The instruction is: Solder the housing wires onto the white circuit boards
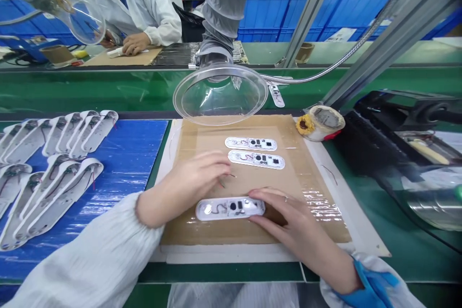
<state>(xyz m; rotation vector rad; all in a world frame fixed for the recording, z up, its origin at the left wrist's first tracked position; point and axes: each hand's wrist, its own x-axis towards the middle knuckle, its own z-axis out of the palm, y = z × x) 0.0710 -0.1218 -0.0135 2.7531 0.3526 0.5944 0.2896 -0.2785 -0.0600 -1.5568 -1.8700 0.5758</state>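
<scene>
On the cardboard, a white oval casing with a circuit board [231, 208] lies lengthwise, face up. The thumb and fingers of my right hand [288, 216] grip it by its right end. Above its left half hovers my left hand [200, 173], fingers pinched together. Thin wires with red and green ends [221, 183] stick out at those fingertips; whatever else the hand holds is hidden. Two similar oval boards, an upper one [251, 144] and a lower one [256, 159], rest just beyond, apart from both hands.
White curved shells with wires [65, 192] lie in rows on a blue sheet [133, 154] at left. A clear extractor hood [221, 96] hangs over the cardboard mat [202, 231]. A tape roll [323, 122] sits at right beside black equipment [364, 144]. Across the bench a co-worker's hand [135, 44] works.
</scene>
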